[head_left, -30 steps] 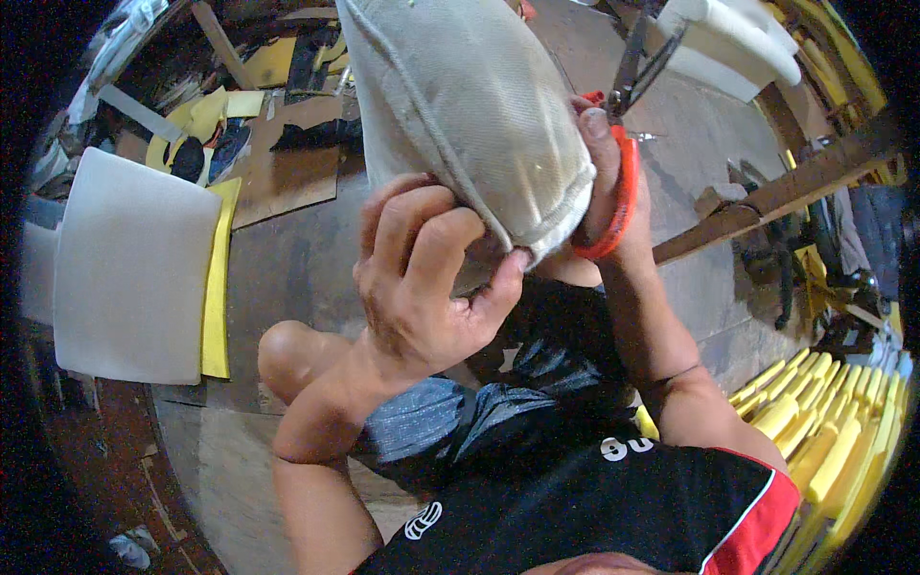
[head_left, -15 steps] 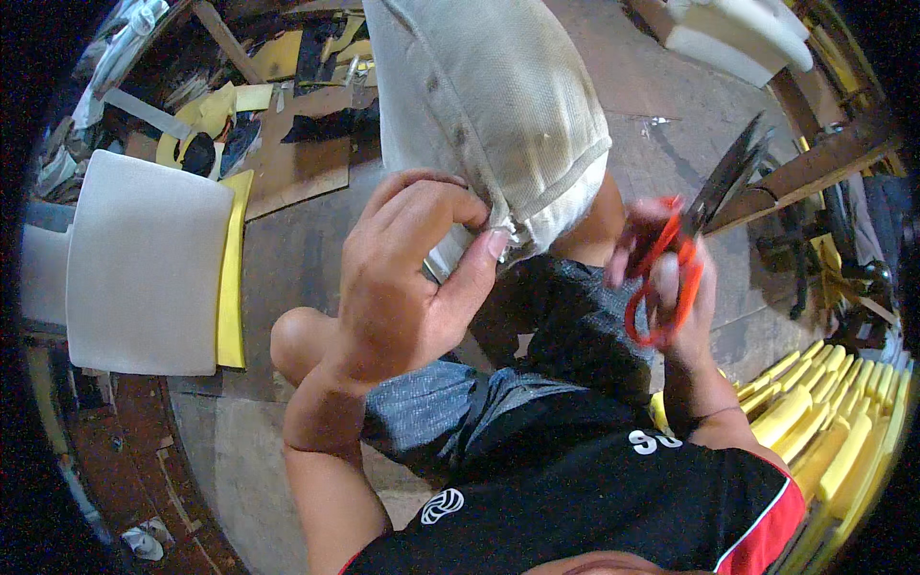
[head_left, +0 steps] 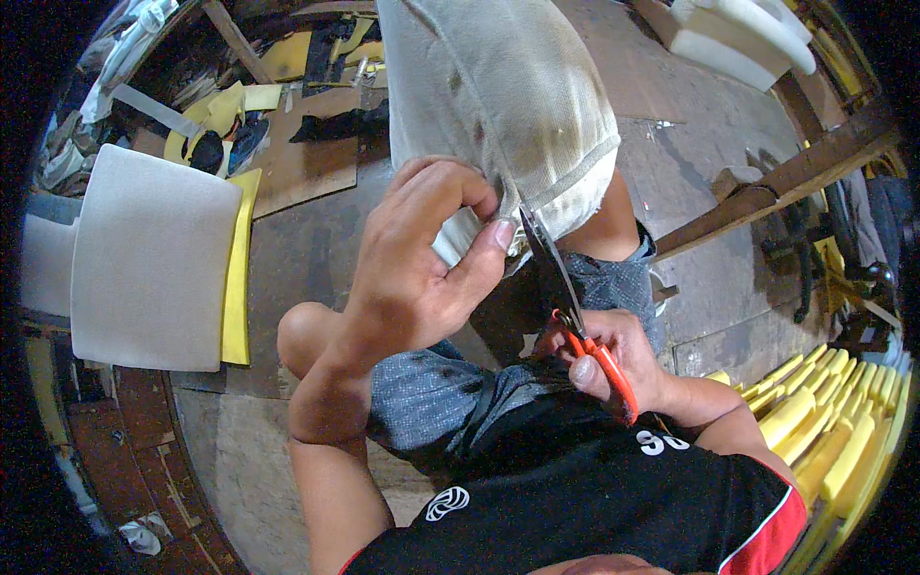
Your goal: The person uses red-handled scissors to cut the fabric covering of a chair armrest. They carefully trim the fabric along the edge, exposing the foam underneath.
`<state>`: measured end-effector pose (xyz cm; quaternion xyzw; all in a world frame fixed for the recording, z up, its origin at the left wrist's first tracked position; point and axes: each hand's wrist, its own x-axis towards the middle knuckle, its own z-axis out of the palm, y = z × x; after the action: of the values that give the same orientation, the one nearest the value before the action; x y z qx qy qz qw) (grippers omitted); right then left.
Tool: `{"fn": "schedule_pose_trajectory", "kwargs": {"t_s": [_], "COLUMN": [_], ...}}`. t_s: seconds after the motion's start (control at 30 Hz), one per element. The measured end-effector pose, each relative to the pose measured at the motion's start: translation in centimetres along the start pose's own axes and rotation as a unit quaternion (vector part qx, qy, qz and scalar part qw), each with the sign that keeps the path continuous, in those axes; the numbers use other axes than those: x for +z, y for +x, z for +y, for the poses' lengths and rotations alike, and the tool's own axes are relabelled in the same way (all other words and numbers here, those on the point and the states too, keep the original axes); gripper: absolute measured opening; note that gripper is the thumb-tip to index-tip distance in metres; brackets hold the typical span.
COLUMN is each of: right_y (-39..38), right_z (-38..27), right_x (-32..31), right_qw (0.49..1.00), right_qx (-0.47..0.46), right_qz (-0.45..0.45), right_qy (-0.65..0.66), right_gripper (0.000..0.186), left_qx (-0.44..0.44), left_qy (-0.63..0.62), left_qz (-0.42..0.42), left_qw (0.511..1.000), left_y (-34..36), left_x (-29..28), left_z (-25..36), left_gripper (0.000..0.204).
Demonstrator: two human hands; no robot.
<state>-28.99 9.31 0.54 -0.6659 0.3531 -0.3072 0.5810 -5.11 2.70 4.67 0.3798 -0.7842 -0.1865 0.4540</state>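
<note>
Swung in from the right side since half a second ago, the long dark-bladed scissors with orange-red handles (head_left: 573, 324) now slant up and leftward, their tips at the seam of the puffy off-white fabric cushion with piped edges (head_left: 503, 96); whether the blades are cutting cannot be told. Fingers and thumb of the left hand (head_left: 407, 254) pinch the cushion's near corner as before, the thumb just beside the scissor tips. Closed around the scissor handles is the grip of the right hand (head_left: 618, 359), near the black T-shirt with red sleeve trim (head_left: 575, 479). That cushion fills the upper middle of the view, ahead of the dark grey patterned shorts (head_left: 417, 402), with a bare leg beside its right edge. Well apart on the left, a pale grey rectangular padded panel (head_left: 153, 259) overlaps a thin bright yellow sheet (head_left: 240, 278). At lower right lie many yellow foam strips (head_left: 805, 431) side by side, and above them a brown wooden beam (head_left: 776, 196) runs slantwise over the worn grey-brown floor (head_left: 311, 259).
</note>
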Motion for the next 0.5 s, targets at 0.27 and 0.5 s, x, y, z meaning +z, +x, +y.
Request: {"fn": "schedule_pose_trajectory", "kwargs": {"t_s": [0.27,0.5], "right_y": [-0.19,-0.15], "right_z": [0.28,-0.35], "right_x": [0.50,0.59], "right_qw": [0.999,0.998], "right_qx": [0.031,0.044], "right_qz": [0.022,0.036], "right_qy": [0.029,0.022], "right_gripper": [0.038,0.041], "left_qx": [0.019,0.016], "left_qy": [0.021,0.024], "left_qz": [-0.009,0.008], "left_qw": [1.000,1.000], "left_y": [-0.11,-0.14], "left_x": [0.02,0.56], "left_z": [-0.12,0.13], "left_gripper": [0.017,0.016]}}
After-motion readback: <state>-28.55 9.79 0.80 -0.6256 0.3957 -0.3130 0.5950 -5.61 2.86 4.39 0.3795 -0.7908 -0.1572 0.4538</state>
